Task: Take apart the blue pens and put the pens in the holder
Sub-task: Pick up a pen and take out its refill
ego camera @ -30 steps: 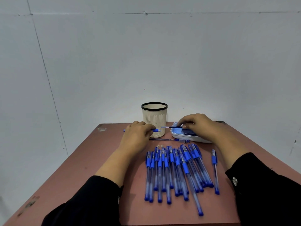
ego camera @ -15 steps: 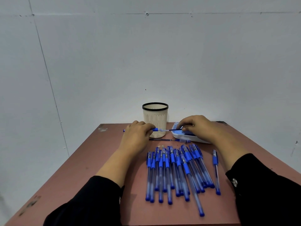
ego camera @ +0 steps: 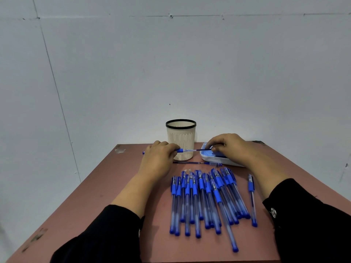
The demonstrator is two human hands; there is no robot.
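Reddish-brown table set against a plain pale wall; all positions below are given relative to the holder.

Holder: cream slatted cup with a black rim, upright at the far middle of the table. Contents hidden from this angle.

Pen in hand: held level just in front of the holder's wall, across its lower half. Its blue end pokes out beyond the left hand, away from the holder.

Left hand: just left of the holder, fingers curled round the pen's blue grip section.

Right hand: right of the holder, above the tray, fingertips pinching the dark thin end of the same pen. Judged step: pulling or unscrewing the pen apart.

White tray: just right of the holder, holding blue parts, partly covered by the right hand.

Loose refill: thin piece lying flat just in front of the holder's base.

Pile of blue pens: well in front of the holder, nearer the person, many overlapping, apparently whole. One single pen lies apart to the pile's right.

Risks, as judged: a sudden release when the parts separate could knock the light holder over or fling a small piece off the table; a sleeve dragged across the pile could roll pens toward the edge.
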